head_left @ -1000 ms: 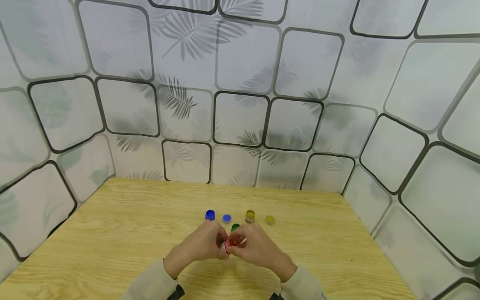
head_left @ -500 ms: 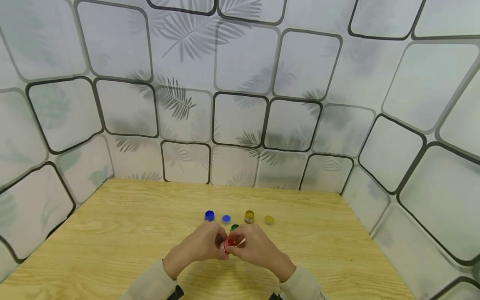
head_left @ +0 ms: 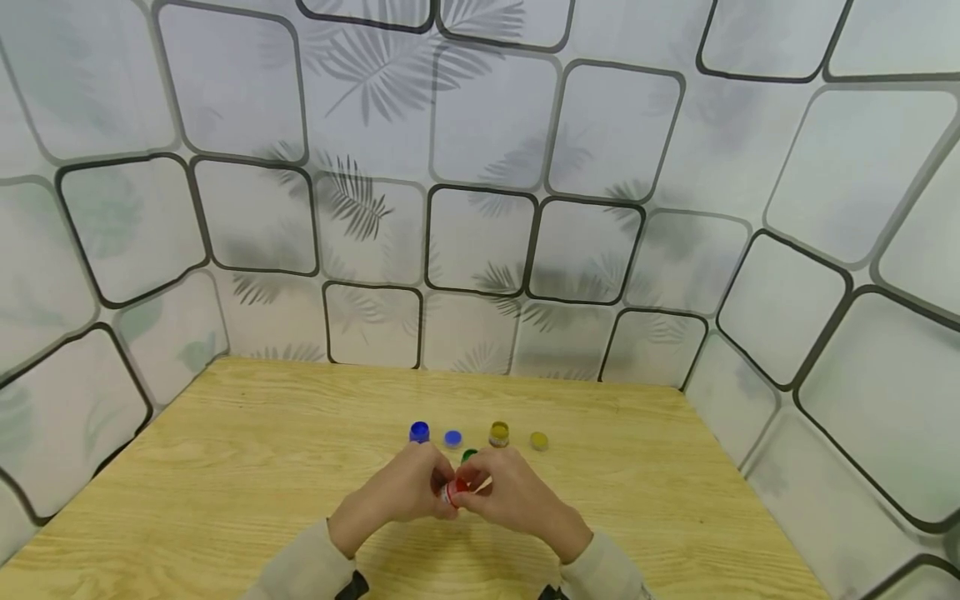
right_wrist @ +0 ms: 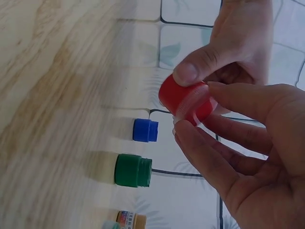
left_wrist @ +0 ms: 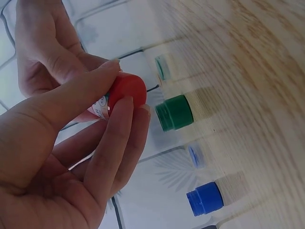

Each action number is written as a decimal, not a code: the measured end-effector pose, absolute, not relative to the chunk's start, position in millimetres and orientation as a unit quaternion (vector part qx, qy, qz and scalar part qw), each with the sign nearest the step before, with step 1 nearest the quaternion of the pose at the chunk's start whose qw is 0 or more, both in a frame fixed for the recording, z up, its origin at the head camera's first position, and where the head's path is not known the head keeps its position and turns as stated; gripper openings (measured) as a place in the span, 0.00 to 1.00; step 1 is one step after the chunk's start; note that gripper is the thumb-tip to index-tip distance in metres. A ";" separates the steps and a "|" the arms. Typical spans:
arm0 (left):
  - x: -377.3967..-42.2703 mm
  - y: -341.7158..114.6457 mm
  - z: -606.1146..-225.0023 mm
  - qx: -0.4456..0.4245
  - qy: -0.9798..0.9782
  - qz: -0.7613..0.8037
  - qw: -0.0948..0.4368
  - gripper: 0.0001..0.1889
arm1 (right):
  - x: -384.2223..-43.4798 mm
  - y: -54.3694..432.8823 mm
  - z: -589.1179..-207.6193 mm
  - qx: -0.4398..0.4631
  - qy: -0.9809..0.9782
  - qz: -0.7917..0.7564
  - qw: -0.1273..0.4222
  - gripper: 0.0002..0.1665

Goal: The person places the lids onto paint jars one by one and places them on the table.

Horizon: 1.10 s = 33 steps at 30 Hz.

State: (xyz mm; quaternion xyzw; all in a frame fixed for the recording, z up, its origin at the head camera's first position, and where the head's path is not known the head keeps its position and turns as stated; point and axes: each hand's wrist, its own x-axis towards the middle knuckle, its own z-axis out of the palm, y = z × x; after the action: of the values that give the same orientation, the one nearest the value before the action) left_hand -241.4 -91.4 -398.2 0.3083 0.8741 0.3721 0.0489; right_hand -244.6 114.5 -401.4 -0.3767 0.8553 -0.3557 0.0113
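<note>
Red jar (right_wrist: pixel 183 98) slants between the gripping fingers (left_wrist: pixel 113 148) of the left hand (head_left: pixel 408 485) and pinching fingers of the right hand (head_left: pixel 512 493).

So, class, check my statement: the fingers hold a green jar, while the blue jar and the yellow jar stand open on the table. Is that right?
Not quite: the fingers hold a red jar, not a green one, as the right wrist view shows. The blue jar and the yellow jar do stand open on the table.
</note>
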 end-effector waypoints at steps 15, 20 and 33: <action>-242.8 -96.4 -404.5 0.285 0.890 0.353 0.047 0.06 | -254.7 130.7 -389.0 -0.336 0.888 -0.315 -0.007 0.06; -241.5 -93.7 -406.5 0.276 0.887 0.364 0.070 0.07 | -258.1 136.6 -387.9 -0.330 0.891 -0.312 -0.018 0.06; -241.5 -89.4 -409.9 0.287 0.884 0.358 0.088 0.09 | -263.5 146.4 -386.1 -0.308 0.904 -0.298 -0.011 0.06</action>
State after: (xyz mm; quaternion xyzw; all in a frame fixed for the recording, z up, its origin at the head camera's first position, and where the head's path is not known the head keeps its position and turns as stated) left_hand -241.5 -89.4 -409.9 0.2875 0.8841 0.3579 0.0875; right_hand -263.5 146.4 -386.1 -0.3077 0.9036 -0.2978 -0.0108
